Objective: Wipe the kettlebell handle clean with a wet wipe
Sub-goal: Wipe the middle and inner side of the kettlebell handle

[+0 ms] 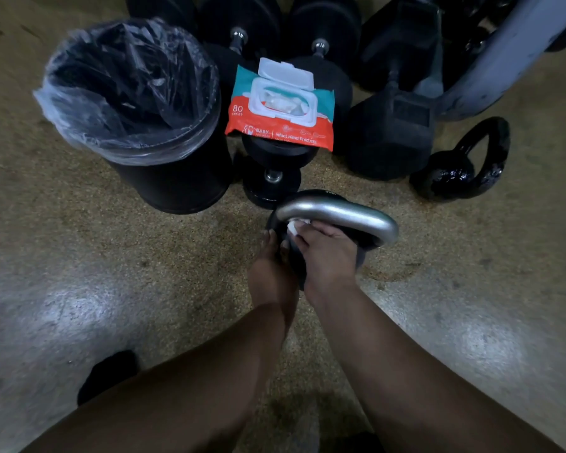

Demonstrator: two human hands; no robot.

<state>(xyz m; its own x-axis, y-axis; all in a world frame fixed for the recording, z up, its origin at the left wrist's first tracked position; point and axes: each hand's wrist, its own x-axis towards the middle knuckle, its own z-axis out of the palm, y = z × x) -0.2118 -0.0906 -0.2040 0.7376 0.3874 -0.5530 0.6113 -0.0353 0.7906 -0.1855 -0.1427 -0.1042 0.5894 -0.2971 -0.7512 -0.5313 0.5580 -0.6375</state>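
The kettlebell point(311, 195) sits on the floor point(144, 256) right in front of me, just past my wrists, and its silver handle point(337, 212) arches over it with the long run going from my left to my right. My hands are close together at the left end of that arch. My right hand point(327, 253) reaches in under the bar and pinches the white wipe point(295, 225) up against the inner side of the handle near its left bend, so the whole unwiped length lies off to the right of my fingers. I judge the coming stroke has to travel rightward along the bar and round the far curve. My left hand point(268, 273) lies against the left side of the black ball, fingers fairly straight, steadying it and holding nothing. It is nearer the left post, but the right hand is the one on the handle. My hands cover most of the ball, and I cannot see where the handle's posts join it. Most of the wipe is hidden in my grip, so I cannot tell whether it wraps the bar or only touches underneath. The light is dim and any dirt on the metal is impossible to make out. Beyond, the open wipe pack point(280, 125) rests on a dumbbell point(272, 181) beside the lined bin point(177, 178).
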